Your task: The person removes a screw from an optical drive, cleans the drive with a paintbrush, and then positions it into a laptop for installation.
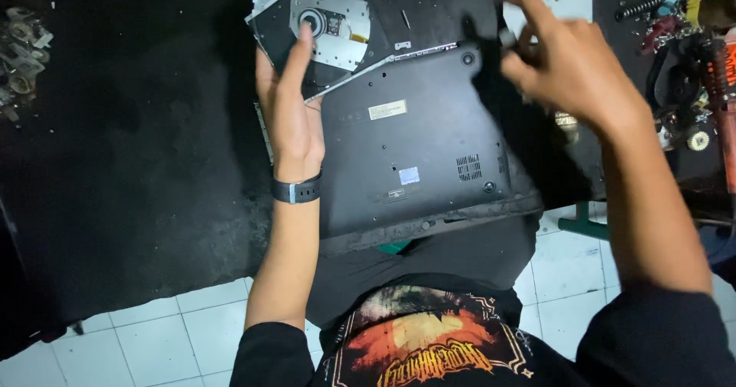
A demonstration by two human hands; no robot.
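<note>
Head view: left hand (287, 107) fingers flat on silver-black optical drive (326, 27); blurred right hand (567, 61) perhaps pinching something small.

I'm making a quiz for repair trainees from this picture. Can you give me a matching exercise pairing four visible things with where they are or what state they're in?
Things:
1. black laptop base, underside up
2. silver and black optical disc drive
3. black wristband
4. left hand

Places or states:
A. worn on the left wrist
B. lying on the dark worktop, overhanging its near edge
C. slid partly out of the laptop's far left corner
D. fingers extended, resting on the drive

Pairs: 1-B, 2-C, 3-A, 4-D
</note>
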